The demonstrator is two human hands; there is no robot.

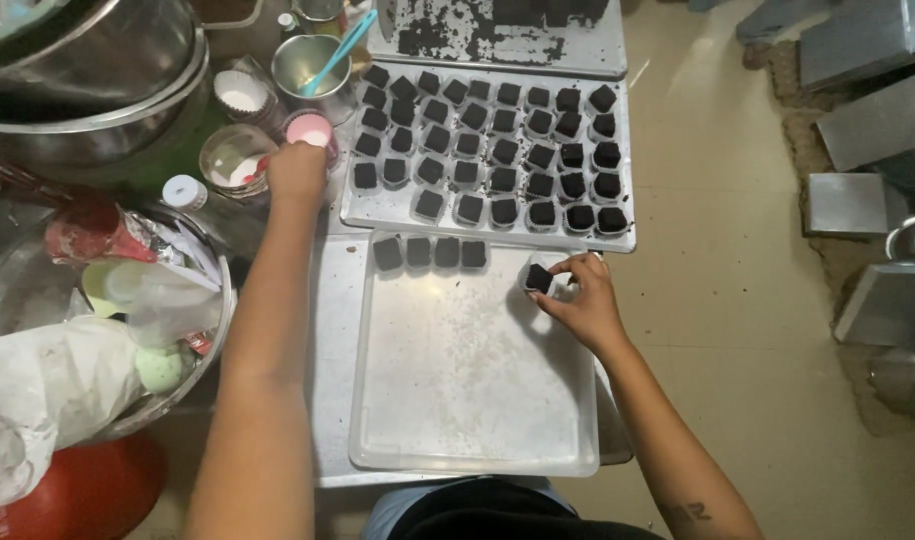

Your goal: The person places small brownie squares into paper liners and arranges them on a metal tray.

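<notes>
My right hand (581, 300) holds a dark chocolate cake cube in a paper cup (538, 277) over the top right part of a pale tray (458, 390). Several cupped cubes (430, 253) sit in a row along that tray's top edge. My left hand (297, 170) reaches to the upper left and rests on a stack of pink paper cups (313, 130); its fingers are hidden. Beyond lies a metal tray (378, 205) filled with rows of dark cake cubes (503, 150).
A steel cup with a blue spoon (313, 65), a jar (233, 160) and big steel bowls (88, 80) stand at upper left. A bowl of bags and wrappers (98, 320) sits left. A crumb-covered tray (498, 35) is at the top. Metal tins (868, 90) lie on the floor right.
</notes>
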